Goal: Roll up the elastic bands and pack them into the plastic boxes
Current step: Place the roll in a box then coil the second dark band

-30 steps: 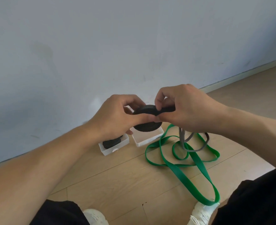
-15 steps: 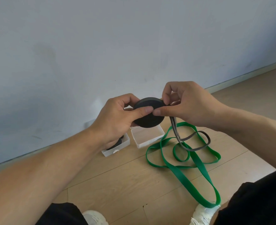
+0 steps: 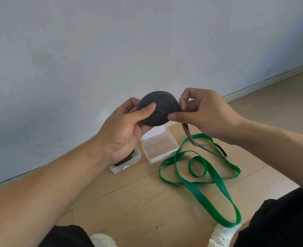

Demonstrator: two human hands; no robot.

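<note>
I hold a black elastic band wound into a thick roll [image 3: 162, 108] in front of the wall. My left hand [image 3: 127, 129] grips the roll with thumb on its face. My right hand [image 3: 204, 114] pinches the roll's right edge, and the band's loose tail [image 3: 203, 146] hangs from it down to the floor. Below the roll stands an open clear plastic box [image 3: 172, 152] with nothing in it. A second clear box [image 3: 119, 169] at its left holds a black roll, mostly hidden by my left hand. A long green band [image 3: 216, 183] lies unrolled on the floor at right.
The boxes stand close to a pale wall [image 3: 111, 50] with a skirting board. Wooden floor [image 3: 138, 202] stretches toward me. My knees in black trousers and white shoes [image 3: 222, 234] frame the bottom edge; the green band's near loop lies on the right shoe.
The roll has risen and turned its flat face toward me. The hanging tail has grown shorter and lifted, and the empty box below has come fully into sight.
</note>
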